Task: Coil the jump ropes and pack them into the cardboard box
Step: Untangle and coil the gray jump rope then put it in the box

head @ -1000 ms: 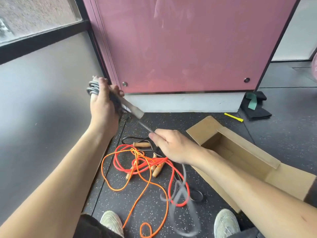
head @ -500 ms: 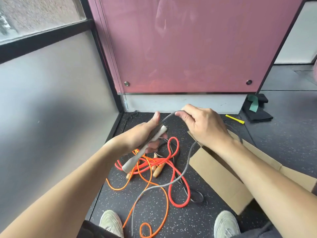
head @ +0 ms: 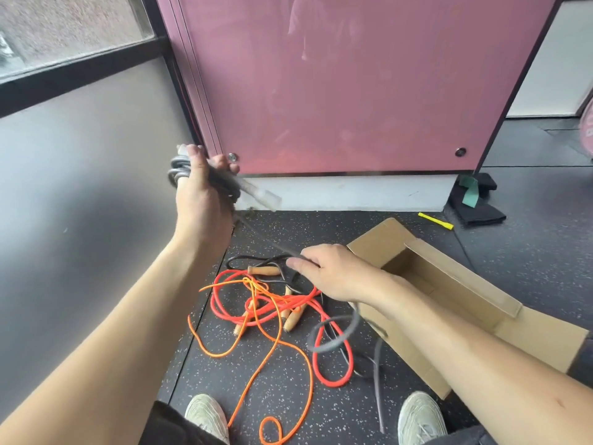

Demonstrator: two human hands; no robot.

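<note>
My left hand [head: 203, 200] is raised near the pink panel, shut on the grey jump rope's pale handles [head: 261, 196] with several coils wound around the hand. The grey jump rope [head: 340, 335] runs taut down to my right hand [head: 333, 271], which pinches it, then trails in a loose loop over the floor. A red rope [head: 321, 364], an orange rope [head: 272, 345] and a black rope [head: 253, 260] with wooden handles [head: 293, 319] lie tangled on the floor between my arms. The open cardboard box [head: 475, 284] lies on the floor right of my right hand.
A pink panel [head: 353, 91] and a grey wall [head: 80, 187] close in the corner. A yellow marker [head: 435, 220] and a black cloth with green band [head: 475, 200] lie at the back right. My two shoes [head: 205, 415] stand at the bottom edge.
My left hand has swung up and left with the handles and coils. My right hand has dropped from beside the handles to low over the tangle, drawing the grey rope taut.
</note>
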